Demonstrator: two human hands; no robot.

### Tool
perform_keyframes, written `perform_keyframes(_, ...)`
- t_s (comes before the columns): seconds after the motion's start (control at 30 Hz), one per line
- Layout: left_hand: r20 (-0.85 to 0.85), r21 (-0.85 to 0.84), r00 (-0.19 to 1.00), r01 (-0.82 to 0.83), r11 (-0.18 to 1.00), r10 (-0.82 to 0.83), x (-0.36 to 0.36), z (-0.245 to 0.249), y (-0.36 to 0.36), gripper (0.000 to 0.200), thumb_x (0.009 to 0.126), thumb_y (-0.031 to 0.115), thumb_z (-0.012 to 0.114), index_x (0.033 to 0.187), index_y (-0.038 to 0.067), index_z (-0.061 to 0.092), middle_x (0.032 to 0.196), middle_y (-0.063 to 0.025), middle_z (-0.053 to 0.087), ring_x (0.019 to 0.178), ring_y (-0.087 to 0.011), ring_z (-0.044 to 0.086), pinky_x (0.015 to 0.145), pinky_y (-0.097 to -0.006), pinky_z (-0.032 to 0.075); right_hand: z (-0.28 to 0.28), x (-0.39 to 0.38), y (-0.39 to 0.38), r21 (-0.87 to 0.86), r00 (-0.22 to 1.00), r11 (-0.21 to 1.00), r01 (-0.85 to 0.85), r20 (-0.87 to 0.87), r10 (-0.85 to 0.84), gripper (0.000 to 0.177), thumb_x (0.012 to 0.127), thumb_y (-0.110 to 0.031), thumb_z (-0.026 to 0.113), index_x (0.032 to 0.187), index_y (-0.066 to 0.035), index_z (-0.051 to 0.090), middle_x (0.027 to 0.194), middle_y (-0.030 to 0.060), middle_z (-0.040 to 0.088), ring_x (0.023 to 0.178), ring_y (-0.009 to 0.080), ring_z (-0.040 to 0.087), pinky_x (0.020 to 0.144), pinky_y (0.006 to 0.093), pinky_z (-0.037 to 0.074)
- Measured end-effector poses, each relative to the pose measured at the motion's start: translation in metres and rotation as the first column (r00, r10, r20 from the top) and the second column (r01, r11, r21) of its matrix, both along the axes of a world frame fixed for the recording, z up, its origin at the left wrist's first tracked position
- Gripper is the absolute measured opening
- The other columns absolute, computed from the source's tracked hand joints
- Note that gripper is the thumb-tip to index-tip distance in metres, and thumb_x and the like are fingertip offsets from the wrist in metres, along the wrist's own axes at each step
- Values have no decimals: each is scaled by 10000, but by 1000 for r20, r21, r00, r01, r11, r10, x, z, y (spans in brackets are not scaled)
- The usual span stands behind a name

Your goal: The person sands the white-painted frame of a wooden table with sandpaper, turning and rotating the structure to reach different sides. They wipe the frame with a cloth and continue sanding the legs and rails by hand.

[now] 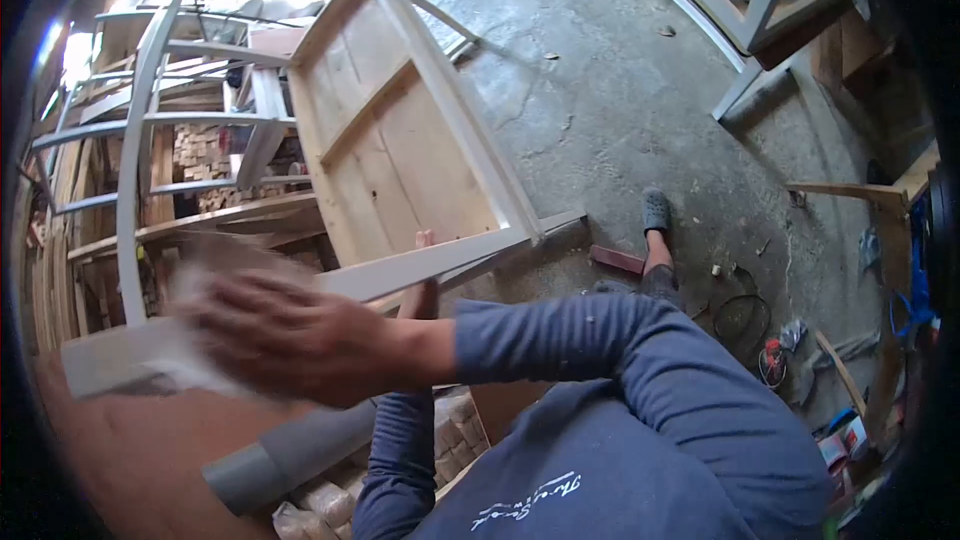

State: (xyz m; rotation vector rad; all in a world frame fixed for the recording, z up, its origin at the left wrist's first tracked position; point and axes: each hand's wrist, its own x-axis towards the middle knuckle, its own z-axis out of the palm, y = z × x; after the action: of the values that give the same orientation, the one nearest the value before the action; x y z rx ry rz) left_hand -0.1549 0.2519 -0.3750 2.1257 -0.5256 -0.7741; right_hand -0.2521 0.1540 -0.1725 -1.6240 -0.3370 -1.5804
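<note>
My right hand [290,335] is smeared by motion over the left end of a long white-painted leg [400,275]. Beneath its palm and fingers shows a thin pale sheet [190,372], too blurred to tell whether it is sandpaper or cloth. The leg belongs to a wooden piece of furniture tipped on its side, whose bare plywood panel [400,155] faces me. My left hand [424,239] reaches up from below behind the leg and grips it. Only its fingertips show above the leg's upper edge, and the rest is mostly hidden.
Curved white frames [140,140] stand at left before stacked timber. Another white-legged piece [760,30] stands upper right. On the concrete floor lie a reddish block [617,259] and a cord [742,320]. A grey tube [290,450] and wrapped bundles [325,502] lie below the leg.
</note>
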Motion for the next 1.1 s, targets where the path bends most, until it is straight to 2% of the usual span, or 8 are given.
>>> perform_keyframes(0.2,487,362,670,429,827,-561,47,-58,6,479,1054,358,478,1270,-60,567,1317,-276,561,1304,-415,482,1125,-454,374,-367,-83,24,403,687,887,225,-711,149,628,914,-23,492,1529,7,365,1458,286,494,1382,414,466,1148,422,400)
perform_keyframes(0.3,511,249,754,330,910,-413,35,-110,-28,365,1028,273,532,1242,-19,576,1348,-241,563,1282,-418,498,1100,-459,401,-378,-108,-22,612,430,673,415,-784,448,630,909,-43,505,1527,-18,384,1477,294,469,1360,426,484,1127,437,413)
perform_keyframes(0.43,700,431,426,388,815,-573,32,-154,-21,307,1014,219,488,1128,-27,633,1164,-238,629,1240,-424,515,1060,-485,424,-366,-80,-13,692,685,628,355,-650,329,569,945,-64,465,1510,-16,416,1493,289,459,1355,418,497,1117,431,419)
perform_keyframes(0.53,568,231,770,191,954,-291,19,-139,-37,308,1002,211,472,1086,-32,642,1102,-244,630,1182,-415,547,1024,-486,444,-371,-42,5,776,770,590,225,-512,380,522,992,-128,432,1500,-10,430,1481,266,489,1346,385,520,1120,412,417)
perform_keyframes(0.7,560,202,735,328,923,-383,18,-123,-43,339,1002,244,489,1022,-36,679,1151,-254,624,1121,-393,590,951,-477,482,-389,9,-54,893,593,410,185,-434,678,405,1047,-245,431,1304,39,563,1228,230,652,1068,409,648,940,432,501)
perform_keyframes(0.8,547,191,778,243,951,-309,30,-149,-33,328,998,243,495,1017,-25,682,1157,-253,624,1111,-390,602,943,-471,488,-434,16,-33,285,555,924,256,-826,101,375,1054,-193,393,1227,77,587,1176,257,648,1006,456,639,885,445,512)
perform_keyframes(1.0,536,141,769,325,935,-348,31,-143,-36,308,1009,214,499,1039,-29,686,1142,-242,635,1071,-373,621,945,-448,490,-390,-24,-7,883,688,398,250,-451,569,494,1097,-360,394,1271,61,584,1121,218,693,1030,287,665,918,380,480)
perform_keyframes(1.1,506,176,805,254,951,-309,28,-143,-37,300,1010,214,508,1045,-24,688,1136,-233,639,1073,-368,620,948,-442,490,-396,-27,-27,819,611,529,223,-540,579,497,1098,-373,394,1321,35,570,1155,171,707,1084,274,650,953,353,461)
